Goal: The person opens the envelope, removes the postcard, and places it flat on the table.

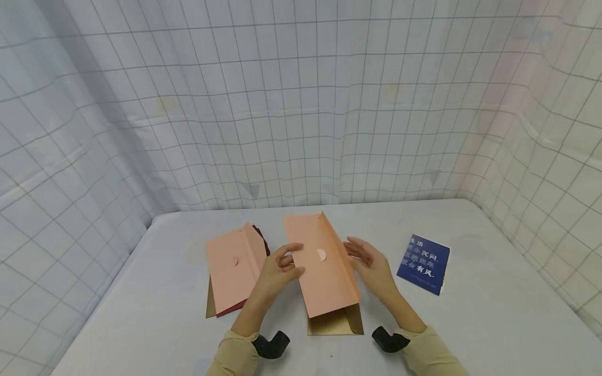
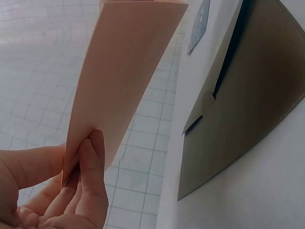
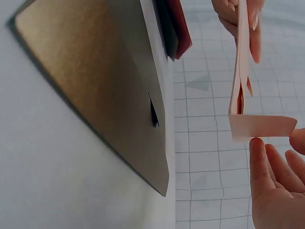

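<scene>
Head view: at the centre-left of the frame, a pink envelope [image 1: 228, 279] lay on the white surface [image 1: 141, 292], a gold edge and a red one peeking out beneath it, as though several had been stacked to keep them together.

Right of it, the left hand [image 1: 273, 271] had a narrow grip, thumb and fingertips pinching the near edge of a second pink envelope [image 1: 320, 287] at the middle of the frame. That pinch seemed to be what held it up, tilted above a gold envelope [image 1: 322, 329] lying flat at the lower centre.

The raised envelope's flap [image 1: 342, 258] stood out at an angle on its right side. There the right hand [image 1: 373, 266] had a loose, wide grip, fingertips touching the flap without closing round it, probably to steady or guide it.

Farther right, a blue card [image 1: 425, 263] with white lettering lay slightly askew, well apart from both hands, perhaps set there to leave them room.
</scene>
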### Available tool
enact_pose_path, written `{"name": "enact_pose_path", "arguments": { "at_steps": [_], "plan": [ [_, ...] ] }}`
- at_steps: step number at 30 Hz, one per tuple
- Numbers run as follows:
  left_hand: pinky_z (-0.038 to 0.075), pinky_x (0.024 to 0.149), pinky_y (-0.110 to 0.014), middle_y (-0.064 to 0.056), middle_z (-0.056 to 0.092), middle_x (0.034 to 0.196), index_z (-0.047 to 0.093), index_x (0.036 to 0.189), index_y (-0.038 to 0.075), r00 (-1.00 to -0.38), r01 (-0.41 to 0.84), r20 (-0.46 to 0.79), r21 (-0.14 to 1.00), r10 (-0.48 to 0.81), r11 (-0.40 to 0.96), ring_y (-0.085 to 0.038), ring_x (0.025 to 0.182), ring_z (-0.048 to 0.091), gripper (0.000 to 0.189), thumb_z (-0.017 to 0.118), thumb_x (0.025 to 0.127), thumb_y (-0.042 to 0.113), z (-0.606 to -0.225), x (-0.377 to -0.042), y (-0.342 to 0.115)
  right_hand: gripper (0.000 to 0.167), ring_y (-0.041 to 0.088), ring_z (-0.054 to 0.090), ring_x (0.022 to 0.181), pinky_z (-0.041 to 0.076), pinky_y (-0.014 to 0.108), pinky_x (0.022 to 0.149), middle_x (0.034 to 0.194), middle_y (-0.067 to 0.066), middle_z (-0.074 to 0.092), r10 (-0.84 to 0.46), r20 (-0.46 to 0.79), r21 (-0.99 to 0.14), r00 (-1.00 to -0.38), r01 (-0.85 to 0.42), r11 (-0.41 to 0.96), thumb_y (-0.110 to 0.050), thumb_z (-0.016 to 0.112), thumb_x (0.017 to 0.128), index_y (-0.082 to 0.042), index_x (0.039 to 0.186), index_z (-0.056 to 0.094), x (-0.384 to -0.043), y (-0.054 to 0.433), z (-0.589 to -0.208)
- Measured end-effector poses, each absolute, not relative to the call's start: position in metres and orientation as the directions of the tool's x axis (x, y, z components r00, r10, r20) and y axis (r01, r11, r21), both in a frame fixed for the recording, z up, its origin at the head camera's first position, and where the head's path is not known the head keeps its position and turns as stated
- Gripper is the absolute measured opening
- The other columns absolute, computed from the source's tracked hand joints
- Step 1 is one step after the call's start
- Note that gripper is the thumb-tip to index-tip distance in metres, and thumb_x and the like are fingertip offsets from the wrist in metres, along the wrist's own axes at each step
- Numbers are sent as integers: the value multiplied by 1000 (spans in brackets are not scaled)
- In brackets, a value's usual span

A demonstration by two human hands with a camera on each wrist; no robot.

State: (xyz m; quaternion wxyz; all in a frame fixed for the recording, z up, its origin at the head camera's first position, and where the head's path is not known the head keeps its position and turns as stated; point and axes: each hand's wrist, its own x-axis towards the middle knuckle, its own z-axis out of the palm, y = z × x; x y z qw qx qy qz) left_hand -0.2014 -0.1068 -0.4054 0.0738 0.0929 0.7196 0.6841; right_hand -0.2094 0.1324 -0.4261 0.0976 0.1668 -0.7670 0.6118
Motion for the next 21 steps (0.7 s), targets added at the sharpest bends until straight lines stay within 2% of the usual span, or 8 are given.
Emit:
{"name": "enact_pose_path", "arguments": {
  "at_steps": [7,11,13,18,21],
  "plan": [
    [51,76,-21,-21,64,116,47,133,5,-974,6,0,1000,227,26,-3,82,65,53,61,83,-6,-404,-203,-107,38,1,58,113,48,16,91,125,32,53,-96,604,-789,-791,-610,68,6,52,90,8,128,49,-214,134,-431],
    [50,76,-20,-21,63,118,45,135,5,-972,-12,-14,1000,235,10,-2,82,64,54,60,84,-5,-403,-203,-108,38,4,59,113,49,17,90,125,34,50,-93,639,-766,-764,-643,9,8,49,91,10,129,48,-213,135,-429],
    [50,76,-20,-19,64,117,45,135,5,-971,-19,-19,1000,236,4,-2,82,64,54,60,84,-5,-402,-202,-108,38,4,60,114,49,18,90,127,32,50,-90,632,-772,-769,-636,10,8,49,91,10,129,47,-212,135,-427],
    [50,76,-20,-16,65,115,45,135,6,-972,-27,-25,1000,234,-4,-2,81,63,54,60,84,-4,-399,-201,-109,38,5,60,114,50,17,89,129,14,57,-70,661,-750,-747,-662,-12,12,48,90,11,128,48,-214,136,-428],
    [49,76,-20,-18,64,118,43,136,6,-970,-30,-27,1000,241,-8,-2,83,64,55,60,85,-4,-398,-201,-110,38,5,60,114,49,16,89,127,17,57,-54,672,-740,-739,-672,-11,13,48,89,11,127,49,-215,137,-429]
  ]
}}
